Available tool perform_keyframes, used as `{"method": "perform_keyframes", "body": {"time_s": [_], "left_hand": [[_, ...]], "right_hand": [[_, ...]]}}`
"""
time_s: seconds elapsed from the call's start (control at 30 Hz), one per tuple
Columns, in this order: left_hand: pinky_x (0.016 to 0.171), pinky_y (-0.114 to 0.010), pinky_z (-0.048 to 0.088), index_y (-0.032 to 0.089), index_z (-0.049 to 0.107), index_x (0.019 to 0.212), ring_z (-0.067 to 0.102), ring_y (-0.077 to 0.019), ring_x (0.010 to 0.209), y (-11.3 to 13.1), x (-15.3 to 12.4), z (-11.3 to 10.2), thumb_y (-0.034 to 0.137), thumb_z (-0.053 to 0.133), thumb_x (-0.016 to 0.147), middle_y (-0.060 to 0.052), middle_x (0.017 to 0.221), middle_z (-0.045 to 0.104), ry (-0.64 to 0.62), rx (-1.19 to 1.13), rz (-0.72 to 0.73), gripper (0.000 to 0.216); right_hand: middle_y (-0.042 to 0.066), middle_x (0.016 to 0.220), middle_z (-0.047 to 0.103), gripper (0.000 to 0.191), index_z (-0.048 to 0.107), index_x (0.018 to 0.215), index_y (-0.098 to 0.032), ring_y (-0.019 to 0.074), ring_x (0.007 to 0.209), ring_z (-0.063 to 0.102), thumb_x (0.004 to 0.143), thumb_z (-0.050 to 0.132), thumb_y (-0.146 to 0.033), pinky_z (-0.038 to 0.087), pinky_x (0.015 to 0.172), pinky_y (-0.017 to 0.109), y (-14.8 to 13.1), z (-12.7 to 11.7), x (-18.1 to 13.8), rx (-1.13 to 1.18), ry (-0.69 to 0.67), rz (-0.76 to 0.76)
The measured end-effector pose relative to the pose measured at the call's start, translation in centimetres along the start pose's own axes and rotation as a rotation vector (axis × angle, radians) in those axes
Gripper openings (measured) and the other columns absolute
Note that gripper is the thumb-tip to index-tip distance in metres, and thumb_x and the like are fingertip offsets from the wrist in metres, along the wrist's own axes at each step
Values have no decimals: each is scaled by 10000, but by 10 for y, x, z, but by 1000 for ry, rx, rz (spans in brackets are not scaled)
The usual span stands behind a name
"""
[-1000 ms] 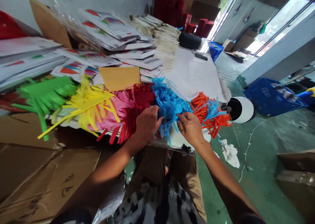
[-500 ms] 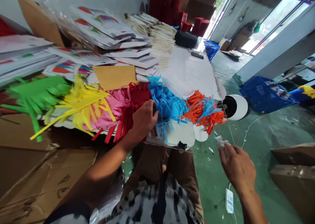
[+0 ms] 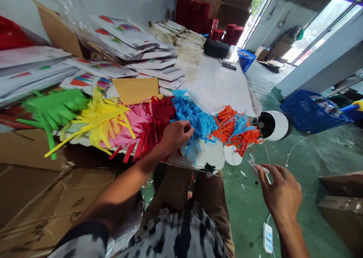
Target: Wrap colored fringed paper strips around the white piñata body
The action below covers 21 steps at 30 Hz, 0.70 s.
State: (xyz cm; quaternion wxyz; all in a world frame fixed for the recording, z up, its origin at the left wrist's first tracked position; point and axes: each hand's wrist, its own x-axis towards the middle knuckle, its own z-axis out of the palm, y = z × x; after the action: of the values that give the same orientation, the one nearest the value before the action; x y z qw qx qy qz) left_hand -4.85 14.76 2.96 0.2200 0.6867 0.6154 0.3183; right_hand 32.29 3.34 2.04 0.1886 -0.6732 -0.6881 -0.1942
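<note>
Over the front of the blue paper fringe [image 3: 195, 116] my left hand [image 3: 178, 136] is closed, thumb and fingertips together. Whether a strip or the string is between those fingers cannot be made out. Off the table's right end, my right hand [image 3: 280, 192] pinches a crumpled whitish piece [image 3: 252, 161] between thumb and forefinger. A thin string [image 3: 235, 179] crosses low in front of the table edge. Fringed bunches lie in a row: green [image 3: 56, 103], yellow [image 3: 104, 116], pink [image 3: 133, 125], dark red [image 3: 160, 114], then blue and orange [image 3: 238, 131].
Stacks of white printed packets [image 3: 136, 42] and a tan envelope [image 3: 137, 91] lie behind the fringes. A clear plastic tray [image 3: 207, 101] rests on the white table [image 3: 224, 76]. A white fan [image 3: 273, 125], blue crates [image 3: 314, 110] and a power strip [image 3: 267, 237] stand right; cardboard [image 3: 42, 197] lies left.
My left hand has moved a little right and down over the blue fringe. My right hand has shifted slightly right, its fingers a bit more spread. The view has tilted slightly.
</note>
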Motion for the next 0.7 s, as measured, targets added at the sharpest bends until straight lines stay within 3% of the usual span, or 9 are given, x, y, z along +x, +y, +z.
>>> {"method": "perform_keyframes", "body": {"time_s": [0.1,0.17,0.23,0.3,0.37,0.53,0.7], "left_hand": [[599,-291,495,191,690,979,735,-226,750,5,13,-9,543,654,933,-79,901,774,-109,-567,-95,356],[610,-305,545,214,628,1244,770,-255,891,7,20,-16,613,620,941,-123,1162,764,-147,-921,-123,501],[737,-339,606,270,518,1433,740,-272,1131,7,24,-24,602,541,989,-126,1445,648,-75,-1106,-95,555],[873,-361,613,304,449,1515,652,-263,1315,2,25,-31,540,449,1040,-92,1610,511,36,-1139,-69,530],[908,-357,606,303,438,1537,589,-260,1395,-6,19,-37,482,439,1048,-77,1655,459,91,-1115,-59,521],[770,-272,583,241,654,1328,653,-257,1274,-27,-13,-42,429,666,941,-104,1480,626,105,-1075,-96,430],[757,-267,557,220,735,1169,710,-215,1076,-37,-37,-43,440,711,925,-77,1193,751,138,-964,-149,329]], "right_hand": [[93,1013,752,298,759,1038,-196,241,909,651,1048,557,-414,428,796,345,-41,8,26,176,52,-192],[99,1018,749,257,751,1025,-185,238,935,644,1056,542,-332,439,829,346,-72,23,47,274,5,-332],[99,996,741,268,752,1031,-182,243,933,630,1064,519,-312,425,814,355,-101,40,68,295,-49,-407],[109,1046,734,282,745,1148,-188,254,955,610,1069,497,-296,401,811,373,-125,57,85,268,-90,-443],[126,1092,721,302,728,1226,-191,271,973,585,1062,491,-285,380,808,393,-144,69,98,214,-115,-484],[135,1059,707,247,768,1083,-213,278,947,548,1026,533,-262,350,814,419,-161,83,110,98,-104,-567],[106,1098,732,250,787,974,-211,248,952,574,1020,541,-221,354,835,412,-153,83,110,136,-97,-624]]}}
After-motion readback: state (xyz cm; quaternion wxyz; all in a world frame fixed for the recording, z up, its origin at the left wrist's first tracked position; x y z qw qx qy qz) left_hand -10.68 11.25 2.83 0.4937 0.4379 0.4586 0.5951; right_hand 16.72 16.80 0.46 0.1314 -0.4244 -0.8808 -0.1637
